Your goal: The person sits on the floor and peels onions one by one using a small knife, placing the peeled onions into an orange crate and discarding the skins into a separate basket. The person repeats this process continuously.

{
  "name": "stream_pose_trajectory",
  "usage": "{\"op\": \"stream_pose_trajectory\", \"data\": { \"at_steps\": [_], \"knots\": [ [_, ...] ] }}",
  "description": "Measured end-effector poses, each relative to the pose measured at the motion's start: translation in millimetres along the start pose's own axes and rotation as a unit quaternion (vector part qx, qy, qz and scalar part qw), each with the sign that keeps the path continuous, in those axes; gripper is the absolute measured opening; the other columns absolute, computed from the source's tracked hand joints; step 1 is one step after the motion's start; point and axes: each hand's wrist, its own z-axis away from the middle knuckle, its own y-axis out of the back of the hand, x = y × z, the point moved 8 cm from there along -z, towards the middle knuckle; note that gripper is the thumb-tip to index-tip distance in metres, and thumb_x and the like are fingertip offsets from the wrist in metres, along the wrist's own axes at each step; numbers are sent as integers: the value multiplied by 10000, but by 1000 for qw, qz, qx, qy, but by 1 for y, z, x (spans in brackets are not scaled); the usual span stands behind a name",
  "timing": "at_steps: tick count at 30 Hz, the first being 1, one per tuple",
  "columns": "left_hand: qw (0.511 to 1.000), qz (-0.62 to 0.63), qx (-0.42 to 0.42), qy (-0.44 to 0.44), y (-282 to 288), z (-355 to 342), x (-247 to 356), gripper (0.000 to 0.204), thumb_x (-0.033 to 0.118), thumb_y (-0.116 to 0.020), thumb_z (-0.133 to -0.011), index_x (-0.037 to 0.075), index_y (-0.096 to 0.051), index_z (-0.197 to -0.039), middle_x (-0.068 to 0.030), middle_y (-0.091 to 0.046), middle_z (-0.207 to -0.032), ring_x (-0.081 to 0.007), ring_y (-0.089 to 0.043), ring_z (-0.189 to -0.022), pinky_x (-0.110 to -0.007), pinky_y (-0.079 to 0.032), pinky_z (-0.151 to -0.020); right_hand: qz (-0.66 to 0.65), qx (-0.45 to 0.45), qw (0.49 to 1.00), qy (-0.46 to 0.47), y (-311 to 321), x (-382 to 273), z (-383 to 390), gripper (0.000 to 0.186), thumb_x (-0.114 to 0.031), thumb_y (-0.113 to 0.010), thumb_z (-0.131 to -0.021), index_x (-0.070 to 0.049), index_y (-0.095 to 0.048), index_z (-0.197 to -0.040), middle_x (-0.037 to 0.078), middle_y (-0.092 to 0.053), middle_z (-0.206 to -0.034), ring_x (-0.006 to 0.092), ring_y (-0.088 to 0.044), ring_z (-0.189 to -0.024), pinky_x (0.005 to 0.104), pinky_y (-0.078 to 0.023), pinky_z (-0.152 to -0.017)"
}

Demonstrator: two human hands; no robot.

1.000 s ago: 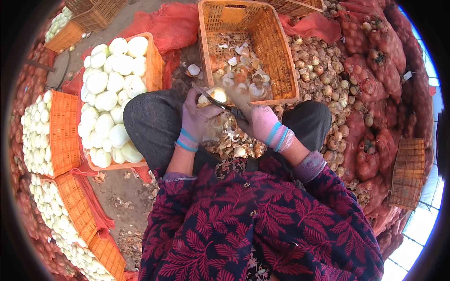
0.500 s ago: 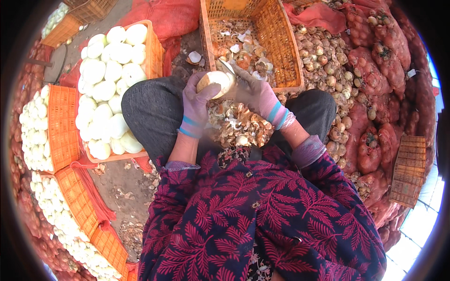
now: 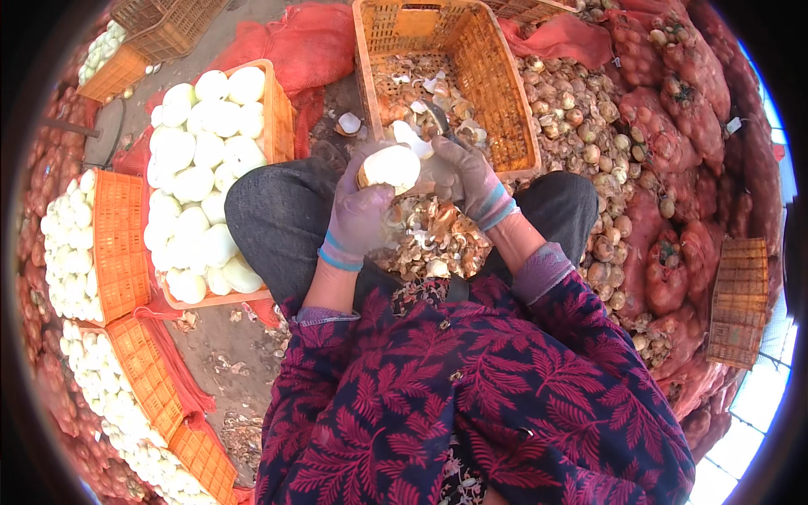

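My left hand, in a dirty pinkish glove with a blue-striped cuff, is closed around a partly peeled onion. The onion's upper side is white, and brown skin still shows at its left edge. My right hand, gloved alike, grips a small knife whose dark curved blade points up and away from the onion. Its handle is hidden in my fingers. A white piece of peel hangs between the onion and the blade. Below both hands lies a heap of brown and white onion skins between my legs.
An orange crate with skins inside stands straight ahead. Another crate, heaped with peeled white onions, is at my left. More filled crates line the far left. Unpeeled onions and red mesh sacks spread to the right.
The knife has moved off the onion, up and to the right, and a white peel piece has come away. My left hand has turned the onion, showing more white.
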Motion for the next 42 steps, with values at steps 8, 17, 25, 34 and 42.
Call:
{"op": "stream_pose_trajectory", "data": {
  "at_steps": [8, 17, 25, 34, 42],
  "knots": [
    [963, 268, 18, 10, 1, 6, -1, 543, 303, -598, -985, -51, -506, -1386, -134, -644, -1296, -234, -631, -1203, -401, -506, -1058, 121, 26, 974, 188, -15, -65, 0, 401, -123, -664, -965, 2, -545, -1327, 37, -648, -758, 74, -489, -447, 225, -386, -382],
    [967, -215, 106, 86, 19, 17, -1, 671, 440, -760, -881, -17, -561, -1331, -156, -656, -1174, -261, -691, -1038, -357, -568, -862, 80, -61, 991, 90, -40, -5, 11, 360, -328, -658, -1015, 1, -656, -1161, 20, -660, -776, 74, -523, -497, 222, -403, -440],
    [986, -30, 112, 120, 27, 34, -35, 564, 236, -798, -824, -34, -582, -1271, -132, -676, -1096, -247, -709, -962, -364, -620, -792, 362, -104, 898, 228, -49, -18, 38, 536, -119, -709, -959, -11, -532, -1453, 72, -710, -1139, 89, -602, -1013, 286, -529, -889],
    [987, 15, 29, 160, 17, 31, -46, 755, 283, -800, -712, -53, -542, -1337, -155, -677, -1149, -266, -700, -1024, -369, -590, -887, 450, -173, 846, 227, -28, 6, 31, 586, -154, -725, -925, -72, -531, -1471, 113, -733, -1115, 146, -668, -967, 328, -549, -864],
    [980, 156, 8, 121, 16, 16, -45, 712, 289, -782, -771, -23, -522, -1356, -140, -671, -1148, -283, -699, -968, -412, -609, -819, 525, -120, 806, 247, -30, -11, 65, 710, -218, -681, -943, -152, -376, -1581, 231, -725, -1018, 369, -722, -866, 442, -570, -774]
  ]
}}
